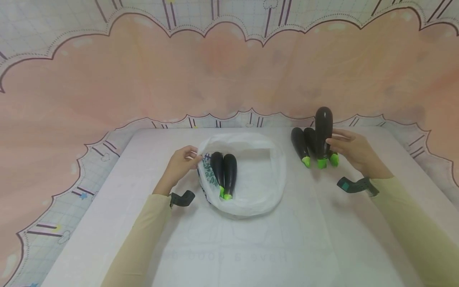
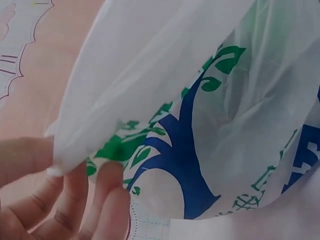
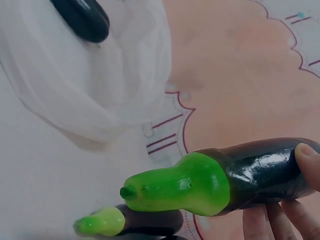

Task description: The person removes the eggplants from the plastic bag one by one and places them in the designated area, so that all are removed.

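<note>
A white plastic bag [image 1: 251, 203] lies with its mouth spread wide on the table, and two dark eggplants [image 1: 230, 173] with green stems lie inside at its left. My left hand [image 1: 181, 163] pinches the bag's left rim between thumb and fingers; the left wrist view shows the bag's printed tree [image 2: 185, 150] beside the fingers. To the right of the bag, my right hand [image 1: 349, 149] grips an eggplant [image 1: 324, 127], green end down, raised in front of several others. One of those lying eggplants [image 1: 299, 143] is nearest the bag.
The table [image 1: 244, 255] has a white cover with faint lettering. Behind it hangs a pinkish patterned cloth [image 1: 229, 79]. A dark strap-mounted device sits at each wrist, such as the right wrist device [image 1: 353, 185].
</note>
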Demonstrator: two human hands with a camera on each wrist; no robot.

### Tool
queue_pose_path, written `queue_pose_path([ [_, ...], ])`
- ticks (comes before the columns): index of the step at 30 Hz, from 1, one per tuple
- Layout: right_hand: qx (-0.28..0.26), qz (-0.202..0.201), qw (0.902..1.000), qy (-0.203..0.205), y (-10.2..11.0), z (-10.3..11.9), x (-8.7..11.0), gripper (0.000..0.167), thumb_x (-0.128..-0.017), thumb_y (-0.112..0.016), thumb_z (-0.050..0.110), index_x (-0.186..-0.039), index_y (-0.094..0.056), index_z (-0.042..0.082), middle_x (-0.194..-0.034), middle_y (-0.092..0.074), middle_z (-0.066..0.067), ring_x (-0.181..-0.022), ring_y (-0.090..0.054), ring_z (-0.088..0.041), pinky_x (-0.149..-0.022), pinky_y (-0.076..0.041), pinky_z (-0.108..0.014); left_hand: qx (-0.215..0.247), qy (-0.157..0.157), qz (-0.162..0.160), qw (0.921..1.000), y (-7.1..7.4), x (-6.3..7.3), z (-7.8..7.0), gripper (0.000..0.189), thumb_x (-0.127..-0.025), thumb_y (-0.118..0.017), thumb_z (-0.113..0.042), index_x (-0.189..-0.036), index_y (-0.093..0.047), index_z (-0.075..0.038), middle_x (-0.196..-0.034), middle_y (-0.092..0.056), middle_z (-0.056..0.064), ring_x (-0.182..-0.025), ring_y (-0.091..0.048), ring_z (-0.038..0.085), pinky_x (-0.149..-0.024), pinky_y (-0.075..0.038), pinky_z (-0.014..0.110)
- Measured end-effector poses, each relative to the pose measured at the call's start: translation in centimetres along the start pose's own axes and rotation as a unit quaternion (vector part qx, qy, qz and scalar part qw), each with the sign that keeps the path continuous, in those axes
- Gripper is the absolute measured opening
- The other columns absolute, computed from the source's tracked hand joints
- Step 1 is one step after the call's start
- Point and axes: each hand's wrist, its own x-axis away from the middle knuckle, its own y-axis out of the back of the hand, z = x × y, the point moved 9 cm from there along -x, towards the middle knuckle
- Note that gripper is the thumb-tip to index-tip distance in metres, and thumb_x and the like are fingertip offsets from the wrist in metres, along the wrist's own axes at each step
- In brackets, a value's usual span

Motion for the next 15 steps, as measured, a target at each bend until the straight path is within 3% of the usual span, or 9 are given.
queue_pose_path([
  [6, -0.053, 0.006, 0.9983, 0.024, 0.9, 0.4, 0.2, 0.076, -0.086, -0.068, 0.017, -0.147, -0.025, 0.004, -0.104, -0.058, 0.016, -0.095, -0.059, 0.006, -0.081, -0.051, -0.009, 0.019, 0.000, 0.019, 0.9996, -0.2, -0.1, 0.0, 0.034, -0.092, -0.060, -0.022, -0.121, -0.053, -0.004, -0.115, -0.062, 0.019, -0.099, -0.065, 0.029, -0.087, -0.056, 0.041],
  [7, -0.059, 0.009, 0.9979, 0.025, 1.0, 0.4, 0.3, 0.076, -0.087, -0.067, 0.016, -0.148, -0.024, 0.004, -0.103, -0.058, 0.017, -0.093, -0.060, 0.006, -0.082, -0.051, -0.009, 0.020, -0.001, 0.022, 0.9996, -0.3, -0.1, 0.1, 0.035, -0.092, -0.060, -0.021, -0.122, -0.053, -0.004, -0.116, -0.062, 0.019, -0.100, -0.065, 0.029, -0.087, -0.056, 0.041],
  [10, 0.008, 0.002, 0.9993, 0.037, 1.8, 0.4, 0.5, 0.073, -0.089, -0.064, 0.023, -0.148, -0.024, 0.004, -0.112, -0.059, 0.020, -0.091, -0.059, 0.012, -0.080, -0.050, -0.006, 0.022, -0.002, 0.028, 0.9993, -0.4, -0.1, 0.1, 0.036, -0.092, -0.060, -0.021, -0.123, -0.053, -0.005, -0.117, -0.061, 0.019, -0.101, -0.065, 0.030, -0.087, -0.056, 0.041],
  [12, -0.004, 0.005, 0.9990, 0.045, 2.2, 0.4, 0.6, 0.071, -0.090, -0.063, 0.022, -0.148, -0.024, 0.006, -0.116, -0.057, 0.019, -0.092, -0.060, 0.012, -0.080, -0.050, -0.006, 0.025, -0.002, 0.032, 0.9992, -0.4, -0.1, 0.1, 0.036, -0.092, -0.060, -0.021, -0.123, -0.052, -0.005, -0.118, -0.061, 0.019, -0.101, -0.065, 0.029, -0.086, -0.057, 0.040],
  [13, 0.049, -0.002, 0.9967, 0.064, 2.5, 0.7, 0.6, 0.067, -0.091, -0.061, 0.024, -0.146, -0.029, 0.005, -0.118, -0.055, 0.024, -0.092, -0.057, 0.017, -0.079, -0.048, -0.003, 0.026, -0.002, 0.034, 0.9991, -0.4, -0.1, 0.2, 0.037, -0.092, -0.060, -0.021, -0.124, -0.052, -0.005, -0.118, -0.061, 0.019, -0.101, -0.065, 0.029, -0.086, -0.057, 0.039],
  [15, 0.017, -0.005, 0.9975, 0.069, 3.1, 0.7, 0.6, 0.065, -0.090, -0.062, 0.019, -0.146, -0.030, 0.007, -0.112, -0.058, 0.025, -0.091, -0.059, 0.014, -0.079, -0.049, -0.005, 0.029, -0.001, 0.037, 0.9989, -0.5, -0.1, 0.2, 0.037, -0.092, -0.060, -0.021, -0.124, -0.052, -0.005, -0.118, -0.061, 0.019, -0.101, -0.065, 0.029, -0.086, -0.057, 0.038],
])
